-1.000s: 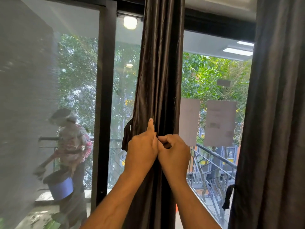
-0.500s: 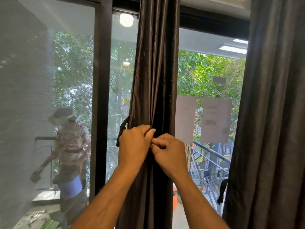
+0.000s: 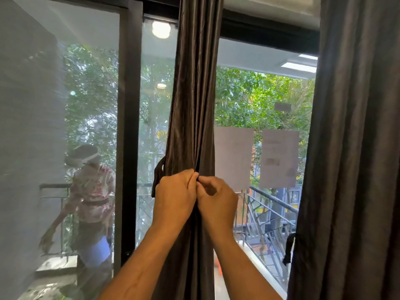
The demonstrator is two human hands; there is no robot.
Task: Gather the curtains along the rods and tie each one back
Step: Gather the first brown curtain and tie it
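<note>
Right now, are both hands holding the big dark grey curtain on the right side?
No, both the left hand and the right hand pinch the gathered shiny brown curtain in the middle; the dark grey curtain hangs untouched.

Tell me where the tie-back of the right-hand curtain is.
In the head view, the tie-back hangs loose at the lower right, off the left edge of the right curtain, in front of the balcony railing.
</note>
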